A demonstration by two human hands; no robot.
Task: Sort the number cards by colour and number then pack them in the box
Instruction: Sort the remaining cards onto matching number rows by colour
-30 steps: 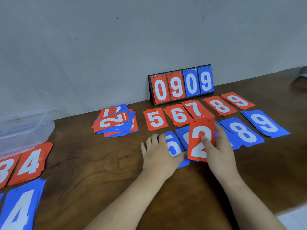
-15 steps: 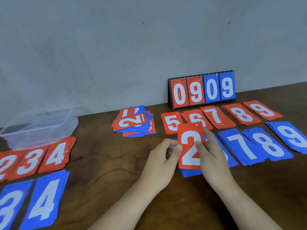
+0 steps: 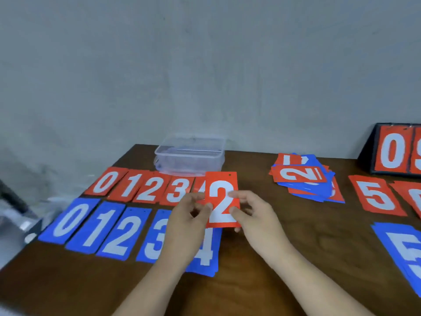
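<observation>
I hold a red 2 card upright above the table, pinched at its left edge by my left hand and at its right edge by my right hand. Under and behind it lies a row of red cards 0 to 4, with the red 2 pile among them. In front runs a row of blue cards 0 to 4, starting at the blue 0. A clear plastic box stands behind the red row by the wall. An unsorted heap of red and blue cards lies to the right.
A black flip scoreboard showing red digits stands at the far right by the wall. Red 5 and blue 5 cards lie on the right of the wooden table. The table's left edge drops off beside the blue 0.
Both hands have carried the red 2 card leftwards, from over the 5 and 6 cards to over the 3 and 4 cards. The view has swung left with them.
</observation>
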